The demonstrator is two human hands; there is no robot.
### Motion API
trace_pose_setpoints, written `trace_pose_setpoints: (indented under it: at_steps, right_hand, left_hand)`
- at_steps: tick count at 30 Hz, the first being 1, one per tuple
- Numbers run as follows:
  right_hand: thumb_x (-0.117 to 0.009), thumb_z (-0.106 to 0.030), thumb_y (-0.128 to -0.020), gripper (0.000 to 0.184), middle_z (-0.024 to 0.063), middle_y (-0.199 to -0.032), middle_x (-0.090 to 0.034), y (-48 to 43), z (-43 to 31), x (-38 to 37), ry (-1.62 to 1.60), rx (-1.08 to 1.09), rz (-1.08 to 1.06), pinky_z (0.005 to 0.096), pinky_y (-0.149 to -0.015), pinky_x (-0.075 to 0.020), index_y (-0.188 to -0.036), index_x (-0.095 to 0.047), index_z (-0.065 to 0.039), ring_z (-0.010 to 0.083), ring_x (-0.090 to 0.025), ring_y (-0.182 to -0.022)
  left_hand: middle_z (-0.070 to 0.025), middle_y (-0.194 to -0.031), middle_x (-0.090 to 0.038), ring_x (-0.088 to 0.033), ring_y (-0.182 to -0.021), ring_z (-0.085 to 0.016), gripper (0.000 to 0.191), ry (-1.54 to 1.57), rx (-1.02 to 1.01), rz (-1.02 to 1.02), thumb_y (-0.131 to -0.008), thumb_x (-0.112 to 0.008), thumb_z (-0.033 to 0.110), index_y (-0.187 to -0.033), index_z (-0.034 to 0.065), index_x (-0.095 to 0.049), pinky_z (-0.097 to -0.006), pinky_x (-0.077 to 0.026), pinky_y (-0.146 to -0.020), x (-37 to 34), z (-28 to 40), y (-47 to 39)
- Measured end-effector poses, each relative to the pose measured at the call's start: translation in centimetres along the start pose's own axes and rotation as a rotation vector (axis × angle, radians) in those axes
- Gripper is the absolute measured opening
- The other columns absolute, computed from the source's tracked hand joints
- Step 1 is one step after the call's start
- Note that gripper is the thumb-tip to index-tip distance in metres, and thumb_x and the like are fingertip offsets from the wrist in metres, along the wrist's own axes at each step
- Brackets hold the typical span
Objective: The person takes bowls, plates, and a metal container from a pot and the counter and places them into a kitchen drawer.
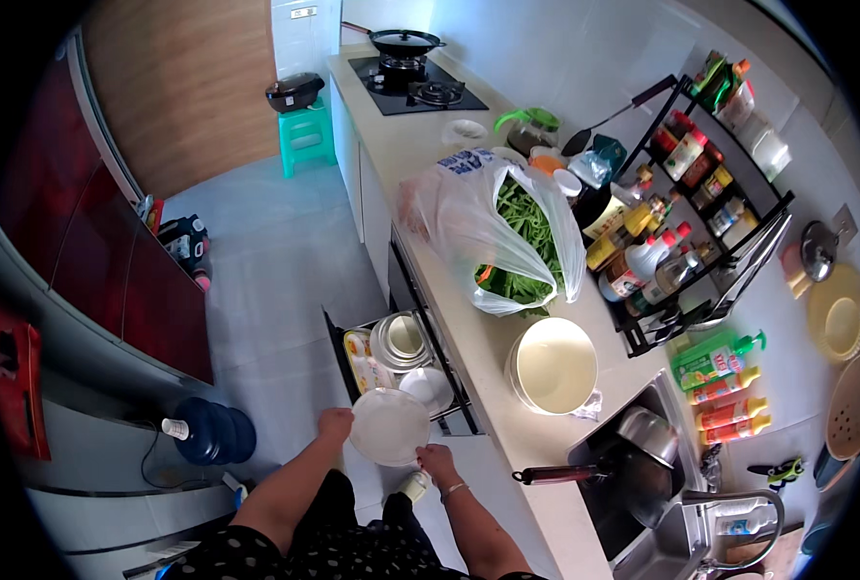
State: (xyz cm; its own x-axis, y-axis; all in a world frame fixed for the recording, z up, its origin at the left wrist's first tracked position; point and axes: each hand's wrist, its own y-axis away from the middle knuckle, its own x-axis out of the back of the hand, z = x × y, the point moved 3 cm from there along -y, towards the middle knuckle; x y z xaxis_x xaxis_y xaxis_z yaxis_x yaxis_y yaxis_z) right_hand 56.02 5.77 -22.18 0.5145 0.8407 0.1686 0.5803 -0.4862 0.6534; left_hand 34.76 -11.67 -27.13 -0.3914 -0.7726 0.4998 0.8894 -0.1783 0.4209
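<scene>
A round, pale plate (389, 426) is held level between my two hands. My left hand (336, 425) grips its left rim, and my right hand (437, 462) pinches the lower right rim. Just beyond the plate, an open drawer (334, 335) sticks out below the counter. Inside it are stacked bowls (404, 336), a white plate (427, 391) and a patterned tray (363, 362) along the left side. The plate in my hands overlaps the drawer's near corner in view, so that part is hidden.
The counter (473, 362) holds a plastic bag of leafy greens (528, 232) and a cream bucket-like container (554, 366). A pan handle (557, 475) juts from the sink (618, 544) over the counter edge. On the floor at left lies a blue water jug (216, 433).
</scene>
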Motion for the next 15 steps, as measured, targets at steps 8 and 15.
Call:
trace_pose_setpoints:
  at_steps: [8,15]
  right_hand:
    - [-0.062,-0.017,-0.077,0.023,0.0094,-0.061,-0.063,-7.5,6.6,0.4,-0.049,-0.160,0.086,0.0297,-0.049,-0.0467,-0.067,-0.063,0.003,0.0162,-0.059,-0.052]
    - [-0.061,-0.019,-0.079,0.025,0.0105,-0.061,-0.063,-13.9,11.4,-1.2,-0.051,-0.235,0.097,0.0315,-0.048,-0.0475,-0.066,-0.063,0.003,0.0178,-0.059,-0.050]
  left_hand:
    - [-0.0180,-0.081,-0.065,-0.063,-0.082,-0.036,0.028,-0.747,-0.344,-0.325,-0.077,-0.051,0.028,-0.076,0.0045,-0.066,-0.0442,-0.049,-0.076,-9.1,-1.3,-6.5]
    - [-0.0176,-0.082,-0.066,-0.063,-0.085,-0.035,0.031,-0.321,0.008,-0.326,-0.083,-0.046,0.028,-0.084,0.0046,-0.067,-0.0445,-0.048,-0.079,-12.6,-2.9,-9.1]
